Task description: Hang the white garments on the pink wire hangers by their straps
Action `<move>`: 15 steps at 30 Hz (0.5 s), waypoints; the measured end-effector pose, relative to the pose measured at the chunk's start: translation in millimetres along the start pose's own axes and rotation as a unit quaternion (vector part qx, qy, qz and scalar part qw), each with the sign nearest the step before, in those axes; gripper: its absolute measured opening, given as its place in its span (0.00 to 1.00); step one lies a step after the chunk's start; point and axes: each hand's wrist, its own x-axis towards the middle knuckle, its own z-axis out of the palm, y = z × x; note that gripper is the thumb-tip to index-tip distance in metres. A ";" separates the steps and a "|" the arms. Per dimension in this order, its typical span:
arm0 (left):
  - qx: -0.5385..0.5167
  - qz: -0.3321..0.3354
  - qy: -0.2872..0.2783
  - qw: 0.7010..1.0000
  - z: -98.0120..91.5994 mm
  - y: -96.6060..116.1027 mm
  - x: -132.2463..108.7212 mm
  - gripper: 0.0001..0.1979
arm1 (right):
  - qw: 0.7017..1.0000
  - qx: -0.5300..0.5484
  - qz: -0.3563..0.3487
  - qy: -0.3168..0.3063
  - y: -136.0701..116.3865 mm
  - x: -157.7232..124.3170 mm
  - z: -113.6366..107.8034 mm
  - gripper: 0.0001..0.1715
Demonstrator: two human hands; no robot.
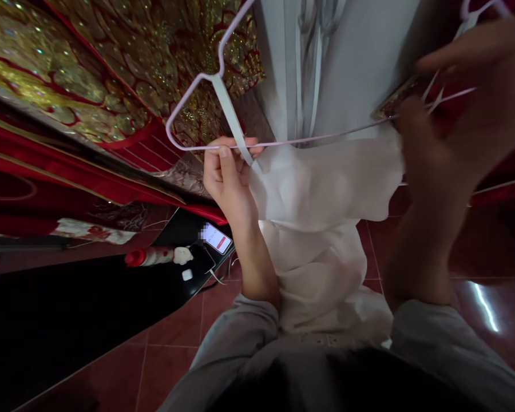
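A pale pink hanger point(193, 86) stretches across the upper middle, its lower bar running to the right. My left hand point(234, 177) is closed around that bar, with its thumb in front, beside a white strap point(229, 109) looped over the hanger's left shoulder. Below the bar hangs a cream garment point(326, 189) with layered, ruffled cloth. My right hand point(459, 97), blurred by motion, is raised near the bar's right end. Its thumb and forefinger are apart, and thin white straps show behind them. The other fingers are unclear.
Red and gold sequined garments point(124, 63) hang at the upper left. White ribbons point(311, 68) dangle against a pale surface. On a black table point(90, 303) at left lie a phone point(217, 237), a red-capped bottle point(148, 256) and a small white case point(187, 275). Red tiles point(171, 326) cover the floor.
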 end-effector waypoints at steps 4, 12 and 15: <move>0.004 0.009 0.009 1.000 -4.1 -0.3 -0.7 0.06 | 0.990 -0.078 -0.075 -0.090 -16.4 -42.9 31.8 0.20; 0.167 -0.017 -0.085 0.982 -18.5 46.2 -6.6 0.09 | 0.996 -0.057 -0.038 -0.049 -5.6 -66.1 58.6 0.24; 0.099 -0.041 -0.106 0.989 -9.9 65.7 3.9 0.14 | 0.995 -0.062 -0.065 -0.035 0.1 -63.2 63.9 0.23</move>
